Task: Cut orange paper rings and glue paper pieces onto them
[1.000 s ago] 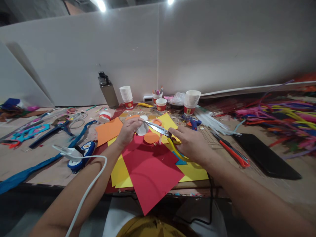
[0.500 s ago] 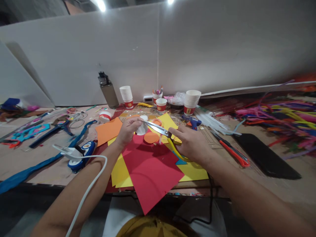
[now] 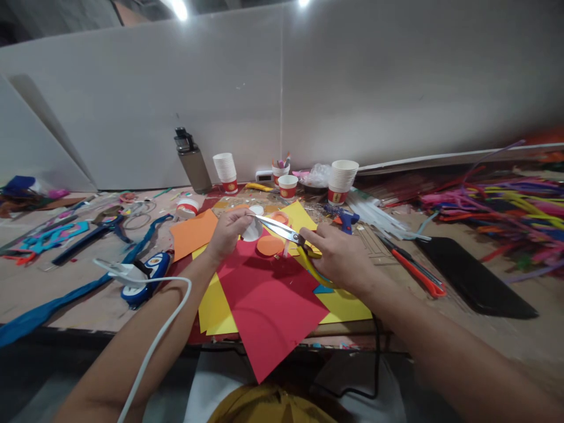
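Note:
Pinched in the fingers of my left hand [image 3: 229, 235] is a small white paper piece [image 3: 252, 230], partly hidden behind the fingers. My right hand [image 3: 341, 255] grips a pair of scissors [image 3: 277, 228] by the yellow handles. Their metal blades point left, with the tips at the white piece beside my left fingertips. I cannot tell whether the blades are cutting into it. Below the blades lies an orange paper disc [image 3: 269, 245], over a red sheet [image 3: 273, 311]. Yellow sheets [image 3: 346, 308] and an orange sheet [image 3: 194, 232] lie around and under it.
Stacked paper cups [image 3: 342, 179] stand at the back, near a single cup [image 3: 288, 186] and a dark bottle [image 3: 194, 164]. A blue glue gun [image 3: 346, 218], red cutter [image 3: 418, 273] and black phone-like slab [image 3: 473, 279] lie right. A white cable [image 3: 165, 326] crosses my left forearm.
My right hand and the scissors have shifted very slightly. My left hand keeps its place with the white piece.

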Demonstrator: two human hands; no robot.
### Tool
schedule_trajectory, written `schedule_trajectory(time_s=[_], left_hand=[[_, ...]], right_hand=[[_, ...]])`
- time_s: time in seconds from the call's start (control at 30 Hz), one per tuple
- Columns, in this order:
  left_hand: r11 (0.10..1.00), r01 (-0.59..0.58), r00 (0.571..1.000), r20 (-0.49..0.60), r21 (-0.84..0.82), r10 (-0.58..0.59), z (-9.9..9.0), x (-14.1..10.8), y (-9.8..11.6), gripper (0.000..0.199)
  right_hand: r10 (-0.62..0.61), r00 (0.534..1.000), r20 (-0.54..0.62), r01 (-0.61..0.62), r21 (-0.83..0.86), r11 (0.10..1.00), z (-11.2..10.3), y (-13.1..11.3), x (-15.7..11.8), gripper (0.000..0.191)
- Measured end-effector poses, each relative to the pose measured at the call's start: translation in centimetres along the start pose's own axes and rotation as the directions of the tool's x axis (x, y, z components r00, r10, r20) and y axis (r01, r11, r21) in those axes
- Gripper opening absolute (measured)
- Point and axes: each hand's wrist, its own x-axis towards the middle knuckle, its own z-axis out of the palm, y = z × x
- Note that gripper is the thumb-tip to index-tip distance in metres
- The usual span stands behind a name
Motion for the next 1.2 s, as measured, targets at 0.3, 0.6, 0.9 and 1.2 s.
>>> schedule_trajectory(time_s=[0.3,0.6,0.9,1.2], left_hand=[[1.0,0.024,0.999,-0.024,-0.006,-0.024,0.2,0.0,-0.1,0.02],[0.99,0.106,0.993,-0.039,-0.097,-0.11,0.9,0.0,0.7,0.018],[0.983,0.132,0.989,-0.041,-0.13,-0.139,0.8,0.2,0.7,0.015],[0.972,0.204,0.971,-0.105,-0.116,-0.216,0.6,1.0,-0.7,0.015]], right_hand=[[-0.029,0.998,0.054,0.028,0.014,1.0,-0.1,0.1,0.1,0.028],[-0.024,0.996,0.083,0.022,0.022,1.0,-0.1,0.1,0.1,0.033],[-0.02,0.995,0.093,0.018,0.031,0.999,-0.1,0.1,0.0,0.033],[0.144,0.976,0.163,-0.161,0.1,0.982,-0.1,-0.6,0.3,0.029]])
